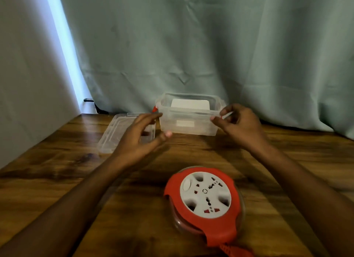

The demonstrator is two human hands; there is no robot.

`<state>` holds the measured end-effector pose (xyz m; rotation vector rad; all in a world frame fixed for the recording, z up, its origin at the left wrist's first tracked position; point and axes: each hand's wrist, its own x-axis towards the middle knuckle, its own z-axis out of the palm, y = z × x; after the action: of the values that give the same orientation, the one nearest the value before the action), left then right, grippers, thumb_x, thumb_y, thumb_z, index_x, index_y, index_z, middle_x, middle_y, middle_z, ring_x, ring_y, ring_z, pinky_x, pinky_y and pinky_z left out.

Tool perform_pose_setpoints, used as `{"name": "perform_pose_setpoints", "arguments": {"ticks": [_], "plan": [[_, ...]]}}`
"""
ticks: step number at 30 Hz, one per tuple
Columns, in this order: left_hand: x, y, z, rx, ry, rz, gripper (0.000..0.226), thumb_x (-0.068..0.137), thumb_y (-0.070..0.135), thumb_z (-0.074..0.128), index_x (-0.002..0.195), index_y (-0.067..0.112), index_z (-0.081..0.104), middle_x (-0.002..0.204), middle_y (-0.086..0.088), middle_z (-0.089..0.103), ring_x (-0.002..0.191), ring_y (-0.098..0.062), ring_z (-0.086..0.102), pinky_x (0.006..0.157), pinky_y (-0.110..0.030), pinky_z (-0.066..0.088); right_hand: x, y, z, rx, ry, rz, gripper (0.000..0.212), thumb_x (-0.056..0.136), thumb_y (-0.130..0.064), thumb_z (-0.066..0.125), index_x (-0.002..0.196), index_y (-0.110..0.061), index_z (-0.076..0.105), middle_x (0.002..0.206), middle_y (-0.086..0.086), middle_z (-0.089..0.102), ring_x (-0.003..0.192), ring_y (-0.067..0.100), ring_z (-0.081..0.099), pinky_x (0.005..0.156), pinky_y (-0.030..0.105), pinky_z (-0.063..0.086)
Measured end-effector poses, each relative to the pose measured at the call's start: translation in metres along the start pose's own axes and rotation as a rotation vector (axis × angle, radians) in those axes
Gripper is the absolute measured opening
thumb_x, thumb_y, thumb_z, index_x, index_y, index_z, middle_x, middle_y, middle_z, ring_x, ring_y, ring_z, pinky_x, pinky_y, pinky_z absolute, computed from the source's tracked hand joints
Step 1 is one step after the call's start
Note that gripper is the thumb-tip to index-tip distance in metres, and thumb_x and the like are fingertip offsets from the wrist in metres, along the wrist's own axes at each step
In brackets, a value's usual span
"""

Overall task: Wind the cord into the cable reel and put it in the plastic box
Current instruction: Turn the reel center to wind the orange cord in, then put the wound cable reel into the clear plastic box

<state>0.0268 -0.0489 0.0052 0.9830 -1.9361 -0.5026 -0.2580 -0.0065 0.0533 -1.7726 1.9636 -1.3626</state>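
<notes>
1. Red and white plastic makes up the cable reel (206, 203), a round, flat disc lying face up on the wooden table (57, 170), near the front edge and between the person's forearms. A short red cord end (234, 252) trails from its lower rim out of view, so I cannot tell how much cord is still unwound.
2. Clear and open, the plastic box (188, 122) stands at the back of the table, just in front of a pale green curtain (210, 45). Its clear lid (122, 135) lies flat just beside it, to the left.
3. Left hand (140, 141): open, fingers spread and gently curved, holding nothing, close to the box's left end above the lid.
4. Right hand (239, 122): fingers curled at the box's right end, seemingly pinching its latch or rim; blur hides the exact contact.
5. Handling judgement: the reel looks rigid, smooth and moderately heavy for its size. A grip across its red outer rim with 1 or 2 hands seems safest. The box looks light, thin-walled and likely to slide if nudged.
</notes>
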Motion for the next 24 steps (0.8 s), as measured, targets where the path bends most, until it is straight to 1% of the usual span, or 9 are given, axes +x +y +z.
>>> {"name": "perform_pose_setpoints", "arguments": {"ticks": [3, 6, 8, 10, 12, 14, 18, 21, 24], "plan": [[0.042, 0.001, 0.006, 0.016, 0.11, -0.08, 0.077, 0.082, 0.079, 0.057, 0.144, 0.033, 0.054, 0.151, 0.007, 0.047, 0.126, -0.006, 0.05, 0.099, -0.026, 0.047, 0.033, 0.013, 0.012, 0.164, 0.109, 0.139, 0.061, 0.088, -0.052, 0.073, 0.138, -0.024, 0.051, 0.135, 0.007, 0.06, 0.116, 0.025, 0.062, 0.095, 0.043, 0.055], [0.073, 0.0, 0.019, 0.15, -0.011, -0.188, 0.068, 0.092, 0.061, 0.06, 0.151, 0.029, 0.047, 0.165, 0.0, 0.03, 0.143, -0.021, 0.041, 0.113, -0.037, 0.039, 0.051, 0.017, 0.025, 0.333, 0.001, 0.319, 0.073, 0.092, -0.054, 0.065, 0.155, -0.032, 0.034, 0.159, 0.008, 0.038, 0.138, 0.034, 0.045, 0.109, 0.052, 0.044], [0.078, 0.0, 0.029, 0.197, -0.103, -0.215, 0.069, 0.096, 0.054, 0.061, 0.155, 0.025, 0.041, 0.167, -0.001, 0.025, 0.148, -0.026, 0.035, 0.119, -0.046, 0.035, 0.052, 0.02, 0.034, 0.454, -0.084, 0.402, 0.06, 0.097, -0.049, 0.061, 0.152, -0.038, 0.038, 0.155, 0.01, 0.041, 0.13, 0.037, 0.05, 0.098, 0.054, 0.053], [0.075, 0.001, 0.033, 0.212, -0.04, -0.172, 0.062, 0.097, 0.047, 0.064, 0.15, 0.019, 0.048, 0.158, -0.004, 0.04, 0.137, -0.029, 0.048, 0.112, -0.046, 0.044, 0.048, 0.023, 0.038, 0.496, -0.092, 0.397, 0.045, 0.101, -0.037, 0.058, 0.145, -0.038, 0.047, 0.147, 0.012, 0.049, 0.117, 0.035, 0.057, 0.076, 0.045, 0.062], [0.064, 0.006, 0.032, 0.18, 0.051, -0.129, 0.049, 0.098, 0.04, 0.066, 0.141, 0.018, 0.057, 0.144, -0.004, 0.053, 0.122, -0.027, 0.058, 0.103, -0.044, 0.05, 0.039, 0.027, 0.038, 0.432, -0.037, 0.33, 0.039, 0.103, -0.029, 0.058, 0.141, -0.034, 0.052, 0.142, 0.012, 0.054, 0.112, 0.034, 0.06, 0.06, 0.035, 0.062], [0.047, 0.009, 0.028, 0.192, 0.05, -0.085, 0.044, 0.099, 0.035, 0.065, 0.141, 0.021, 0.058, 0.144, -0.001, 0.054, 0.12, -0.025, 0.059, 0.102, -0.045, 0.052, 0.024, 0.03, 0.032, 0.402, -0.003, 0.271, 0.038, 0.103, -0.028, 0.058, 0.14, -0.033, 0.054, 0.144, 0.009, 0.053, 0.114, 0.032, 0.06, 0.055, 0.029, 0.059], [0.007, 0.018, 0.016, 0.244, 0.009, 0.007, 0.05, 0.099, 0.037, 0.063, 0.147, 0.03, 0.05, 0.145, 0.005, 0.054, 0.121, -0.021, 0.059, 0.1, -0.044, 0.053, -0.019, 0.036, 0.012, 0.399, -0.028, 0.184, 0.039, 0.102, -0.036, 0.058, 0.141, -0.036, 0.054, 0.145, 0.001, 0.051, 0.118, 0.024, 0.057, 0.069, 0.035, 0.063], [-0.025, 0.026, 0.007, 0.257, -0.012, 0.068, 0.064, 0.094, 0.057, 0.06, 0.151, 0.042, 0.036, 0.144, 0.011, 0.052, 0.115, -0.012, 0.057, 0.092, -0.04, 0.056, -0.047, 0.033, -0.004, 0.415, -0.038, 0.175, 0.038, 0.102, -0.034, 0.058, 0.14, -0.034, 0.055, 0.142, 0.001, 0.055, 0.121, 0.025, 0.059, 0.085, 0.048, 0.062], [-0.046, 0.027, 0.002, 0.329, 0.065, 0.139, 0.076, 0.088, 0.073, 0.055, 0.153, 0.045, 0.029, 0.15, 0.018, 0.041, 0.104, 0.0, 0.055, 0.08, -0.026, 0.056, -0.067, 0.027, -0.016, 0.27, 0.008, 0.106, 0.043, 0.099, -0.037, 0.061, 0.141, -0.032, 0.053, 0.139, 0.001, 0.059, 0.118, 0.019, 0.059, 0.089, 0.047, 0.059]]}}
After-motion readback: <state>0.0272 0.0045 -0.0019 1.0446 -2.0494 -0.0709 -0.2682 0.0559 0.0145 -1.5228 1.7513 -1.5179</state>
